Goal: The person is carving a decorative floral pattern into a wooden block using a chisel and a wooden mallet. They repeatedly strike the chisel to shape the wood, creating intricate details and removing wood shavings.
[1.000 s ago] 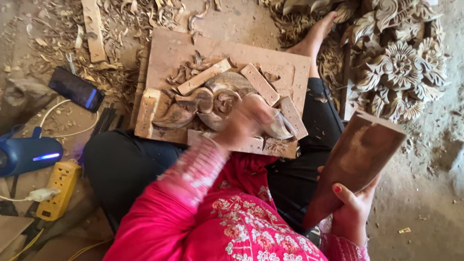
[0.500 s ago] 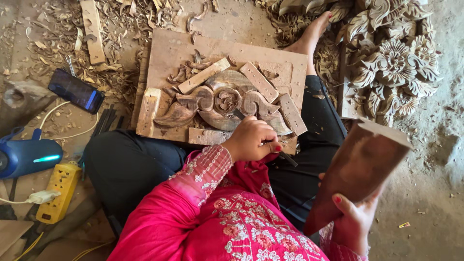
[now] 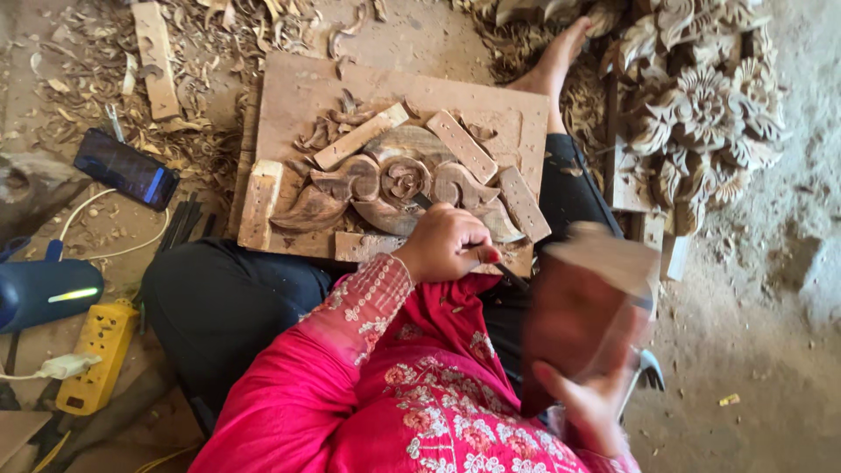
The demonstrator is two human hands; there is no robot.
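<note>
A wooden board [image 3: 302, 92] rests on my lap with a scroll-shaped carving [image 3: 385, 180] held between small wood blocks. At the carving's near edge, my left hand [image 3: 447, 241] grips a dark chisel [image 3: 508, 273] whose tip touches the wood. My right hand [image 3: 587, 403] holds a brown wooden mallet [image 3: 587, 302], raised and blurred, just right of the chisel's handle end. My sleeves are pink and embroidered.
Finished floral carvings [image 3: 701, 114] are piled at the right. Wood chips [image 3: 96, 70] litter the floor at the left, with a phone [image 3: 127, 169], a blue device [image 3: 44, 293], a yellow power strip [image 3: 96, 355] and several spare chisels [image 3: 184, 223]. My bare foot [image 3: 561, 57] lies beyond the board.
My left hand drew back from over the carving to its near edge with the chisel. The mallet swung left toward the chisel and is now blurred.
</note>
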